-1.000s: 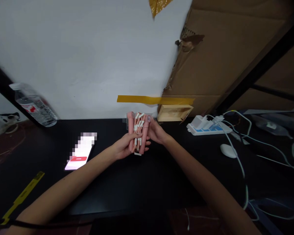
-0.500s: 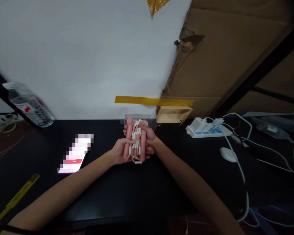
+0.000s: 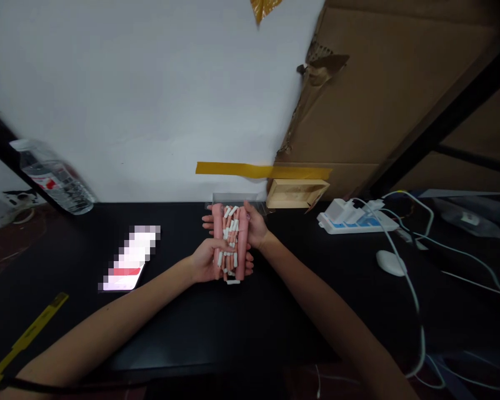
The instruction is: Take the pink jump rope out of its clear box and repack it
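Note:
Both my hands cradle a folded beaded jump rope just above the black desk. Its two thick pink handles lie on either side of the bundle, with pink and white beads between them. My left hand is closed round the lower left part, its thumb pressed across the beads and its other fingers mostly hidden underneath. On the right side, my right hand wraps behind the bundle, thumb by the upper end of the right handle. Fingertips show past the far edges on both sides. One white bead hangs below the bundle.
A lit phone lies left of my hands, near a clear bottle against the wall. Behind stand a clear box and a shallow wooden box. On the right are a power strip, a white mouse and loose cables.
The jump rope has shifted slightly left and down in my hands. My right thumb has moved off the beads to the right handle's upper end. Both hands still hold the bundle.

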Demonstrator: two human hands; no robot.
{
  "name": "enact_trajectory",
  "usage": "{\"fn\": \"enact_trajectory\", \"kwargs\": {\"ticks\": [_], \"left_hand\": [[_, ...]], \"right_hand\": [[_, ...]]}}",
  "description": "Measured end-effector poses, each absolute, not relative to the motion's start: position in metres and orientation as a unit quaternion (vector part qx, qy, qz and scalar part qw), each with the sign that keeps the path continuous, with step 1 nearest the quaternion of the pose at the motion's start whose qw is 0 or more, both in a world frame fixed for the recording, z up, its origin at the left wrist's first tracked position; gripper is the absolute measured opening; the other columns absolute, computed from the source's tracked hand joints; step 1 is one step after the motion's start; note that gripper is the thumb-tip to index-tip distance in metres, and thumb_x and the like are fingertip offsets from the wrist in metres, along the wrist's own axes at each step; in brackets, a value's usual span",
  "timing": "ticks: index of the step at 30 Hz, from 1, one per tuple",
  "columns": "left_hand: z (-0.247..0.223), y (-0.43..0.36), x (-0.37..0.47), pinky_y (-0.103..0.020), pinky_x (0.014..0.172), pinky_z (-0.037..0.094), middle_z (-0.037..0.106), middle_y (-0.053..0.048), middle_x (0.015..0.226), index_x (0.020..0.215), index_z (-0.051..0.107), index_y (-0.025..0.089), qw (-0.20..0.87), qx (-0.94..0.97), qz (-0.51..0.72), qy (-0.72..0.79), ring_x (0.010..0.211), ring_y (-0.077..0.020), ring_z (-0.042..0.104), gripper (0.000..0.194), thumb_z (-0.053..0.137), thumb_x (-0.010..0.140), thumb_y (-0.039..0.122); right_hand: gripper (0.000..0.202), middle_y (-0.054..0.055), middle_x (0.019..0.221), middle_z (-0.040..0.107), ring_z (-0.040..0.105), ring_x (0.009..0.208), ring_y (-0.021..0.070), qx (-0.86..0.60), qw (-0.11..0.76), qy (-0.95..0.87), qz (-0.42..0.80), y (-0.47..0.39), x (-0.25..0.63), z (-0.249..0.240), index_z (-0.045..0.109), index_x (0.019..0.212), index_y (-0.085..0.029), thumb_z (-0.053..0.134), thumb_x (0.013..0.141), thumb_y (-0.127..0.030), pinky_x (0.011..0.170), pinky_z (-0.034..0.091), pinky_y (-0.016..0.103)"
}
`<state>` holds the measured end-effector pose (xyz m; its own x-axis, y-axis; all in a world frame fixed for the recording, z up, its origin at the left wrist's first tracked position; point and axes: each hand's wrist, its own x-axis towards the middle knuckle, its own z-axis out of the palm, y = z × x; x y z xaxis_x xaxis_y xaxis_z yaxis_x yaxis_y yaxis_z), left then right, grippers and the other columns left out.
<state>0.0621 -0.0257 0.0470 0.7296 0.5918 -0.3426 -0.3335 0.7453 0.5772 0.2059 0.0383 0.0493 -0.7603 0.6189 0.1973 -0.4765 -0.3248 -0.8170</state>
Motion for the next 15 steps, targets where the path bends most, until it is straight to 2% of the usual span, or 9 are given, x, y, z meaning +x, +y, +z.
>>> {"fn": "enact_trajectory", "kwargs": {"ticks": [3, 7, 9, 13, 15], "left_hand": [[0.049, -0.027, 0.062, -0.046, 0.102, 0.044, 0.073, -0.010, 0.085, 0.097, 0.069, 0.010, 0.902, 0.232, 0.251, 0.263, 0.084, -0.0223, 0.071, 0.037, 0.054, 0.063, 0.015], [0.044, -0.027, 0.060, -0.047, 0.103, 0.043, 0.072, -0.009, 0.085, 0.100, 0.069, 0.009, 0.913, 0.225, 0.246, 0.235, 0.082, -0.0216, 0.070, 0.043, 0.052, 0.061, 0.013], [0.037, -0.026, 0.059, -0.047, 0.103, 0.042, 0.073, -0.011, 0.090, 0.104, 0.069, 0.008, 0.921, 0.232, 0.244, 0.196, 0.088, -0.0233, 0.071, 0.047, 0.051, 0.061, 0.013], [0.023, -0.022, 0.056, -0.047, 0.104, 0.041, 0.072, -0.019, 0.112, 0.121, 0.064, 0.003, 0.930, 0.260, 0.236, 0.109, 0.112, -0.0327, 0.066, 0.057, 0.052, 0.067, 0.015], [0.020, -0.021, 0.055, -0.047, 0.099, 0.044, 0.071, -0.021, 0.115, 0.128, 0.061, 0.002, 0.932, 0.265, 0.228, 0.094, 0.114, -0.0354, 0.065, 0.060, 0.052, 0.070, 0.017]], "right_hand": [[0.074, 0.019, 0.128, 0.068, 0.059, 0.127, 0.0326, -0.082, 0.321, -0.468, 0.819, 0.040, 0.206, 0.049, 0.061, 0.121, -0.011, 0.031, 0.090, -0.072, 0.116, 0.032, 0.056], [0.070, 0.019, 0.128, 0.067, 0.058, 0.127, 0.0337, -0.096, 0.329, -0.457, 0.821, 0.039, 0.205, 0.046, 0.062, 0.117, -0.011, 0.036, 0.089, -0.069, 0.113, 0.037, 0.056], [0.068, 0.019, 0.126, 0.068, 0.059, 0.125, 0.0345, -0.097, 0.327, -0.444, 0.829, 0.039, 0.204, 0.045, 0.061, 0.119, -0.011, 0.040, 0.087, -0.066, 0.111, 0.040, 0.057], [0.063, 0.021, 0.126, 0.067, 0.060, 0.123, 0.0352, -0.108, 0.321, -0.410, 0.847, 0.038, 0.202, 0.046, 0.059, 0.121, -0.010, 0.040, 0.086, -0.059, 0.106, 0.044, 0.059], [0.060, 0.021, 0.127, 0.067, 0.060, 0.123, 0.0339, -0.123, 0.315, -0.396, 0.853, 0.037, 0.202, 0.049, 0.058, 0.121, -0.010, 0.037, 0.088, -0.056, 0.105, 0.045, 0.058]]}}
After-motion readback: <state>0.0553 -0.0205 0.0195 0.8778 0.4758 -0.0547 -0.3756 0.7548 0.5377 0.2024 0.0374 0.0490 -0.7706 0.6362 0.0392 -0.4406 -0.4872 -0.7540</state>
